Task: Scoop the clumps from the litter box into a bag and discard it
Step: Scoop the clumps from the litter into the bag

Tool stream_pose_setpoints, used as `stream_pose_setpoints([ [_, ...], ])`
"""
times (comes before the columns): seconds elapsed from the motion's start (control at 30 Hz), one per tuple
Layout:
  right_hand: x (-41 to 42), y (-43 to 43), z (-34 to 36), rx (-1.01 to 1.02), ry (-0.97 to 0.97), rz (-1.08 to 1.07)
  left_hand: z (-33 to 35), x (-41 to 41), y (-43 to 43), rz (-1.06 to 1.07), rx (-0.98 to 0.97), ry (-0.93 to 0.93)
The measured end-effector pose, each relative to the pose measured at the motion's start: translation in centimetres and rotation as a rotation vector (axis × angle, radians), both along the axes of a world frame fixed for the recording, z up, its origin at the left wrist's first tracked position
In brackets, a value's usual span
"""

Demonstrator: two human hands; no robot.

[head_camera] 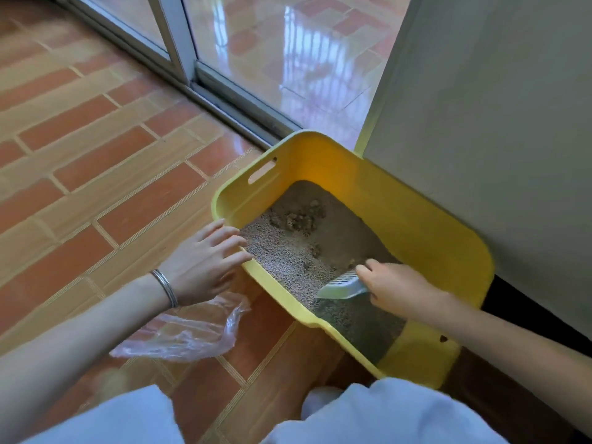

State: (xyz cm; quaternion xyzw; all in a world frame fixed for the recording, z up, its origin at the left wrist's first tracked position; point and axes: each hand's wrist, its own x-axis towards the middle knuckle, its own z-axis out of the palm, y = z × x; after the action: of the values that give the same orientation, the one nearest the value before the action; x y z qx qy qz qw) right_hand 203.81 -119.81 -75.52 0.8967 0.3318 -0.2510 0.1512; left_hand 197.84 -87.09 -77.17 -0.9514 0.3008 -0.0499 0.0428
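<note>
A yellow litter box [416, 225] stands on the tiled floor against a wall, filled with grey-brown litter [288, 251]. Several brown clumps [301, 217] lie at its far end. My right hand [397, 288] grips the handle of a pale slotted scoop [341, 286], whose blade rests on the litter near the box's near side. My left hand [208, 261] rests with straight fingers on the box's left rim. A clear plastic bag [189, 334] lies crumpled on the floor under my left wrist.
A sliding glass door with a metal track [224, 100] runs behind the box. A grey wall [496, 139] stands at the right. My knees in light trousers [368, 415] fill the bottom edge. Brick-pattern floor tiles [96, 174] spread to the left.
</note>
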Motion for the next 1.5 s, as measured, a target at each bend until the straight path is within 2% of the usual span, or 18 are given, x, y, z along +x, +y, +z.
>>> stream_pose_setpoints([
  [0.13, 3.2, -0.3, 0.9, 0.037, -0.102, 0.108, 1.0, 0.6, -1.5, 0.047, 0.029, 0.054],
  [0.37, 4.2, -1.6, 0.9, 0.062, -0.019, -0.054, 1.1, 0.5, -2.5, 0.126, 0.05, 0.084],
  [0.5, 3.2, -2.7, -0.6, 0.088, 0.056, -0.124, 0.4, 0.4, -2.3, 0.117, 0.06, 0.039],
  [0.7, 1.7, -3.4, -2.3, -0.014, -0.098, -0.183, -0.4, 0.4, -1.9, 0.128, 0.039, 0.015],
  [0.87, 1.1, -2.3, -3.8, 0.023, -0.165, -0.218, -1.7, 0.6, -1.3, 0.132, -0.023, -0.016],
  [1.13, 2.3, 3.4, -6.6, 0.216, -0.225, -0.197, -2.5, 0.5, -1.4, 0.129, -0.073, -0.07],
  [1.3, 3.2, 5.3, -7.9, 0.345, -0.12, -0.333, -2.7, 0.5, -0.8, 0.087, -0.043, -0.084],
  [1.5, 2.4, 2.5, -8.6, 0.577, -0.021, -0.502, -3.0, 0.6, -0.7, 0.092, -0.038, -0.101],
])
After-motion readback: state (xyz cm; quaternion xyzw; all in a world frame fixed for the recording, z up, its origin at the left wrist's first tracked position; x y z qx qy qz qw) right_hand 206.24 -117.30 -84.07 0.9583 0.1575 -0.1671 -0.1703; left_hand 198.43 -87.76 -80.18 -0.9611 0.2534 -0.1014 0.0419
